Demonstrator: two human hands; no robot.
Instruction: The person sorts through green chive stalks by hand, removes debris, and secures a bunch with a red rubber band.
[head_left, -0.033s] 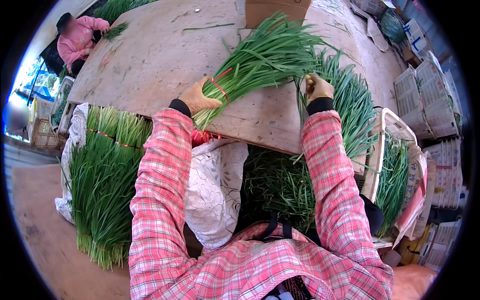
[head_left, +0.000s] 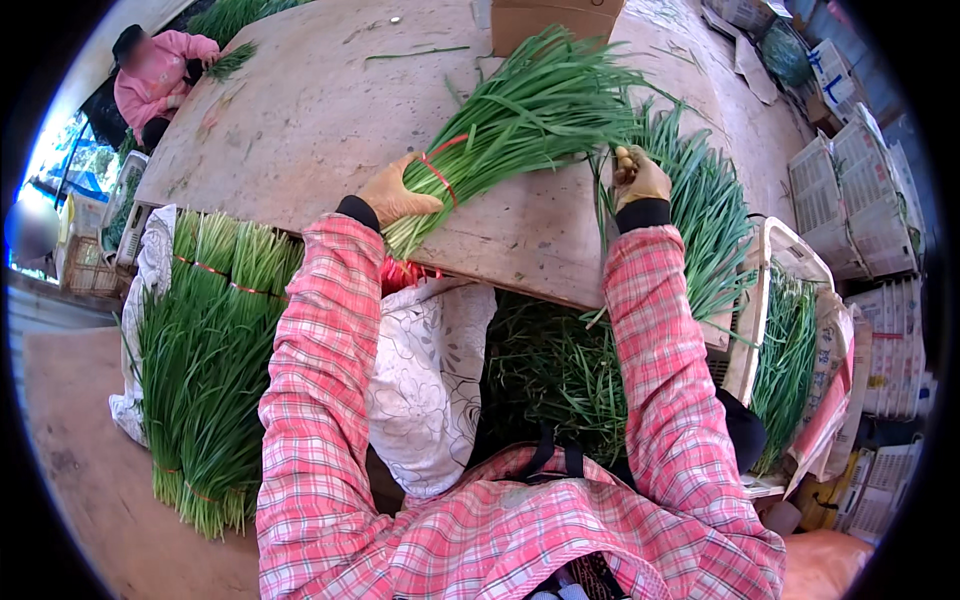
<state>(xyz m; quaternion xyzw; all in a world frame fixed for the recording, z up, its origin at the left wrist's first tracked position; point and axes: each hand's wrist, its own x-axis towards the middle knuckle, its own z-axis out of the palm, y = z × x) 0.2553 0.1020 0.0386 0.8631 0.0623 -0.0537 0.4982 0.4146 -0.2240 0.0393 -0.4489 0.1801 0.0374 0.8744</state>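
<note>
A bundle of Chinese chives (head_left: 530,105) with a red tie lies across the wooden table, its pale cut ends toward me and its leaf tips pointing far right. My gloved left hand (head_left: 393,193) grips the stalks beside the tie. At the leaf tips, my gloved right hand (head_left: 640,178) is closed, fingers curled upward beside a few thin hanging leaves; exactly what it pinches is hidden. A pile of loose chives (head_left: 700,210) rests just right of that hand. Red ties (head_left: 405,273) hang at the table edge below my left hand.
Tied chive bundles (head_left: 205,370) are stacked at left. Below the table edge lie a white patterned cloth (head_left: 430,385) and dark loose leaves (head_left: 555,375). A crate of chives (head_left: 762,300) stands at right, a cardboard box (head_left: 550,22) at the back. A person in pink (head_left: 155,85) works far left.
My right hand has turned and shifted very slightly at the leaf tips. The left hand and the bundle look almost unmoved.
</note>
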